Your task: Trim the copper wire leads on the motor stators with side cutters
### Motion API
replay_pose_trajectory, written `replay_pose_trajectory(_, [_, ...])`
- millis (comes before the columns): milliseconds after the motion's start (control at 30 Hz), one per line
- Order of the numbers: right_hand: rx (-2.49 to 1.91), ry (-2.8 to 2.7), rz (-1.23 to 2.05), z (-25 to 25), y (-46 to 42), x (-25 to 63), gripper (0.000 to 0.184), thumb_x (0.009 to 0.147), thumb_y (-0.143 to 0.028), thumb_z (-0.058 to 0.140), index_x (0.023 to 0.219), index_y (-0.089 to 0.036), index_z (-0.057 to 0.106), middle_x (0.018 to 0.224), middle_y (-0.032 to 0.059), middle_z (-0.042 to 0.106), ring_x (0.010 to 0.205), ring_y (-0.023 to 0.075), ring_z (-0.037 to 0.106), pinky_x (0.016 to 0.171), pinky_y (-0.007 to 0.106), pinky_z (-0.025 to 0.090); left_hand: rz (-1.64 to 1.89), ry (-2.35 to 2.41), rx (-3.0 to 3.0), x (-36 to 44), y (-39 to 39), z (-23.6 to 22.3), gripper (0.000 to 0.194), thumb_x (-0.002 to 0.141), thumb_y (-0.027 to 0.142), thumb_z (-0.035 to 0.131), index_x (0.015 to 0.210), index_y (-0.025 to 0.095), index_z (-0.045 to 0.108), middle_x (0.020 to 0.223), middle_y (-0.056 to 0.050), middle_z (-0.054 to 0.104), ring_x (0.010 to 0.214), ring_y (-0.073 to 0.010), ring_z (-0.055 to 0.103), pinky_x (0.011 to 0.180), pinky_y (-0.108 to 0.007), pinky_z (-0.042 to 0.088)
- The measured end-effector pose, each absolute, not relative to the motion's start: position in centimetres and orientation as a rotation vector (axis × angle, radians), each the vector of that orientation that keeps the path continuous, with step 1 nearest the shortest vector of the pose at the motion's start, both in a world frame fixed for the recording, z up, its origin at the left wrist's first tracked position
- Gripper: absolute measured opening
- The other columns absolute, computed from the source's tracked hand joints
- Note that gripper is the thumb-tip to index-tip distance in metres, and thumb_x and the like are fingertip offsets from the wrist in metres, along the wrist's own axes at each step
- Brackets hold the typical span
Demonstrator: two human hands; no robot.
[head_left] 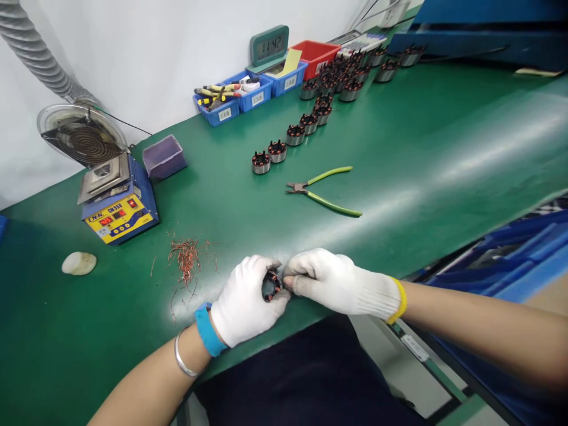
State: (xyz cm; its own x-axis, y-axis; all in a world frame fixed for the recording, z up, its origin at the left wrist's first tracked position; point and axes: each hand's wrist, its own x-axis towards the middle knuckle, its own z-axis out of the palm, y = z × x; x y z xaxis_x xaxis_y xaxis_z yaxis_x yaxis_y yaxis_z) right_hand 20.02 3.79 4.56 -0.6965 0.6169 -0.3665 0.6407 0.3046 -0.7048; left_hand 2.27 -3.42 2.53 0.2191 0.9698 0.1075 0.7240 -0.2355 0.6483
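Note:
My left hand (246, 302), in a white glove with a blue cuff, is closed around a small motor stator (271, 285) with copper windings, held just above the near edge of the green table (421, 177). My right hand (331, 281), in a white glove with a yellow cuff, pinches at the stator's right side with its fingertips pressed together. What the right fingertips grip is too small to make out.
Green-handled cutters (323, 189) lie mid-table. A row of stators (295, 135) runs back to a larger group (350, 71). A pile of copper wire scraps (186, 257), a solder pot (118, 204), a purple tray (164, 157), blue bins (248, 94) and a clock (269, 44) stand left and behind.

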Motion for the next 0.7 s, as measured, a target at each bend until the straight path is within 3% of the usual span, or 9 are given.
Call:
replay_pose_trajectory(167, [1.203,2.519,-1.567,4.6,3.8,20.6,0.026,0.084,-0.036,0.045,0.064,-0.019,0.050,0.058,-0.0045,0.045,0.053,0.0096,0.038,0.051,0.023,0.030,0.742,1.518,2.086,2.4,-3.4,2.4,0.014,0.072,0.017,0.059,0.084,0.020,0.052,0.086,-0.004,0.058,0.081,-0.0199,0.054,0.076,-0.035,0.047])
replay_pose_trajectory(300, [1.241,2.373,-1.672,4.9,4.0,20.9,0.023,0.080,-0.036,0.048,0.065,-0.019,0.052,0.057,-0.0038,0.049,0.051,0.0095,0.039,0.047,0.022,0.030,0.859,1.492,2.164,2.6,-3.4,1.7,0.008,0.074,0.017,0.054,0.081,0.020,0.052,0.083,-0.005,0.058,0.079,-0.0193,0.054,0.074,-0.034,0.047])
replay_pose_trajectory(467, [1.243,2.123,-1.861,5.6,5.4,21.3,0.024,0.078,-0.040,0.052,0.066,-0.020,0.055,0.057,-0.0015,0.055,0.049,0.0106,0.048,0.047,0.021,0.039,0.880,1.479,2.228,2.8,-3.5,1.3,0.009,0.074,0.014,0.052,0.081,0.020,0.053,0.084,-0.006,0.059,0.078,-0.0190,0.054,0.073,-0.034,0.048])
replay_pose_trajectory(700, [1.006,2.283,-1.449,6.5,6.5,22.3,0.020,0.079,-0.033,0.049,0.070,-0.021,0.062,0.062,-0.0015,0.063,0.055,0.0122,0.055,0.052,0.022,0.040,0.899,1.476,2.218,2.8,-3.6,1.4,0.006,0.077,0.014,0.052,0.080,0.019,0.054,0.085,-0.006,0.059,0.080,-0.0192,0.054,0.073,-0.034,0.047])
